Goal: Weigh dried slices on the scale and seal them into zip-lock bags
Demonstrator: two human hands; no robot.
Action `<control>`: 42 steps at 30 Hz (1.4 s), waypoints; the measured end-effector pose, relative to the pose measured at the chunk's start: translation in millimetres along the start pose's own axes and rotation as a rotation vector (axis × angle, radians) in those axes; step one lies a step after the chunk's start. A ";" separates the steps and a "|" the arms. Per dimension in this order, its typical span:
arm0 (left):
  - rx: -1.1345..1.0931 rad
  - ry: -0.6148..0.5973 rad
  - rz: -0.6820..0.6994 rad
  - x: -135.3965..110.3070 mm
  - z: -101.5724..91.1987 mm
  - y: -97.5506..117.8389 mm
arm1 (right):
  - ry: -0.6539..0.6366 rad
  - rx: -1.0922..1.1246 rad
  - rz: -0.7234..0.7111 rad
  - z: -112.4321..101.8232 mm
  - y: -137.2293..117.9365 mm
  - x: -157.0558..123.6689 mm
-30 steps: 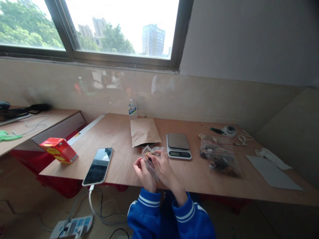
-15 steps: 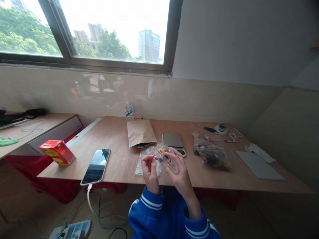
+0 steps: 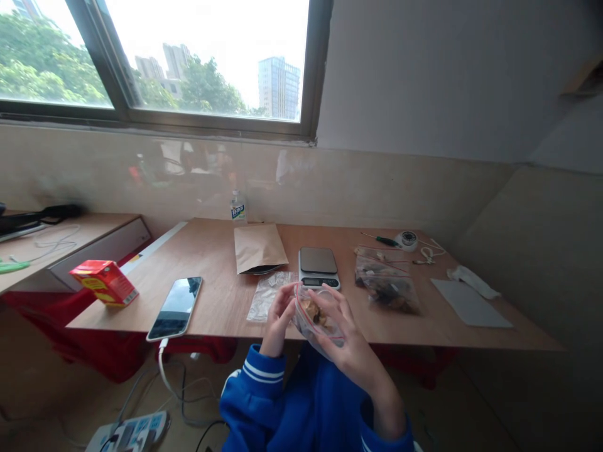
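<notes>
1. The zip bag (image 3: 313, 312) is held above the tabletop's (image 3: 219, 263) near edge, before the scale (image 3: 319, 260) – clear plastic, a red strip along its rim, tan-brown pieces inside. I cannot tell whether its mouth is open.
2. The left hand (image 3: 279, 317) pinches the bag's left rim between thumb and curled fingers; the right hand (image 3: 346, 329) has its fingers bent over the other side, thumb below.
3. Just beyond the left hand, clear plastic (image 3: 266, 295) lies flat; the scale stands close past the right fingertips.
4. The phone (image 3: 176, 307) lies at the near edge, its cable hanging over; the red box (image 3: 104, 284) sits by the left edge. Wood stretches between phone and plastic.
5. Dark-filled bags (image 3: 389, 285) lie right of the scale, a white sheet (image 3: 471, 302) toward the right edge.
6. Farther off: the paper bag (image 3: 260, 247), then the bottle (image 3: 238, 210) at the far edge – and a screwdriver (image 3: 386, 240) toward the far right corner.
</notes>
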State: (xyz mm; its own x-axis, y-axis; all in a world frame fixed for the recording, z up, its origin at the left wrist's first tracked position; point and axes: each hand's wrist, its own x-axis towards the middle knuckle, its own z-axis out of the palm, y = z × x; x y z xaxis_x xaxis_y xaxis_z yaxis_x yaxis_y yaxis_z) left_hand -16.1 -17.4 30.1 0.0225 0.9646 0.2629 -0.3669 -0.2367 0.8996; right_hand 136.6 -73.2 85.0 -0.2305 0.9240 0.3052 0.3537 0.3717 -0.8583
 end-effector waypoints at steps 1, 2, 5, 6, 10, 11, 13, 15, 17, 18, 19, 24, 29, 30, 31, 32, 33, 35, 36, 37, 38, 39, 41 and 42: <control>-0.005 -0.009 -0.001 -0.8 0.7 1.1 | 0.000 -0.020 0.000 -1.4 -1.1 -1.2; -0.007 -0.013 -0.004 -1.4 1.0 2.3 | 0.006 -0.030 -0.007 -2.6 -2.1 -2.2; -0.006 -0.012 -0.033 -2.2 0.2 6.7 | 0.048 -0.011 -0.029 -6.2 -4.0 -5.3; -0.006 0.001 -0.040 -2.3 -0.4 8.4 | 0.066 -0.002 -0.035 -7.6 -4.4 -6.6; -0.053 0.098 -0.063 -2.2 -2.9 18.1 | 0.115 -0.018 -0.047 -13.6 -3.2 -11.7; -0.067 0.118 -0.063 -2.2 -3.5 20.9 | 0.117 -0.029 -0.046 -14.8 -2.2 -12.5; -0.081 0.148 -0.048 -2.2 -4.5 26.0 | 0.126 -0.046 -0.041 -16.7 0.6 -13.1; -0.076 0.177 -0.019 -2.2 -5.4 29.3 | 0.153 -0.039 -0.035 -17.4 4.4 -12.7; -0.060 0.211 0.010 -2.2 -6.6 30.5 | 0.182 0.013 -0.030 -17.6 9.1 -12.0; -0.046 0.228 0.023 -2.1 -7.4 30.5 | 0.191 0.051 -0.031 -17.7 11.7 -11.7; -0.030 0.243 0.034 -2.1 -8.4 30.2 | 0.191 0.089 -0.033 -17.8 14.6 -11.6; 0.139 0.272 0.066 -2.7 -13.0 27.8 | 0.191 0.186 -0.017 -17.5 28.7 -11.5; 0.308 0.262 0.159 -7.0 -3.4 23.1 | 0.499 0.104 -0.061 -4.6 27.7 -5.4; 0.311 0.248 0.172 -8.2 0.5 21.8 | 0.590 0.099 -0.071 -0.8 26.1 -3.3; 0.305 0.233 0.175 -9.2 4.4 20.4 | 0.672 0.111 -0.078 2.9 24.8 -1.2; 0.293 0.220 0.171 -10.1 8.1 19.1 | 0.735 0.145 -0.081 6.1 24.2 0.9; 0.280 0.214 0.167 -10.8 11.4 17.9 | 0.760 0.197 -0.075 8.7 24.5 2.8; 0.267 0.221 0.170 -11.2 15.4 15.4 | 0.697 0.337 -0.023 11.6 28.2 5.8; 0.271 0.231 0.175 -11.0 16.0 14.1 | 0.633 0.416 0.019 11.8 31.3 6.7; 0.278 0.245 0.179 -10.6 15.8 12.7 | 0.566 0.491 0.063 11.5 34.9 7.3; 0.286 0.265 0.180 -10.1 15.1 11.1 | 0.506 0.557 0.105 10.8 38.6 7.6; 0.292 0.287 0.181 -9.6 14.0 9.4 | 0.455 0.614 0.146 9.8 42.2 7.6; 0.304 0.327 0.192 -8.6 11.7 6.4 | 0.375 0.693 0.223 8.0 48.4 7.1; 0.307 0.339 0.200 -8.2 10.8 5.3 | 0.344 0.715 0.255 7.4 50.7 6.8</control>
State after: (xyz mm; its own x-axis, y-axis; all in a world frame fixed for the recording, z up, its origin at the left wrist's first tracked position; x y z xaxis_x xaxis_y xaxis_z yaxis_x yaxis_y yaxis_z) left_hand -8.1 -27.8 36.5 -0.3424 0.8683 0.3588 -0.0408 -0.3953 0.9176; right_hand 146.3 -48.8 40.5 0.1099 0.9911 0.0757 -0.3306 0.1082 -0.9375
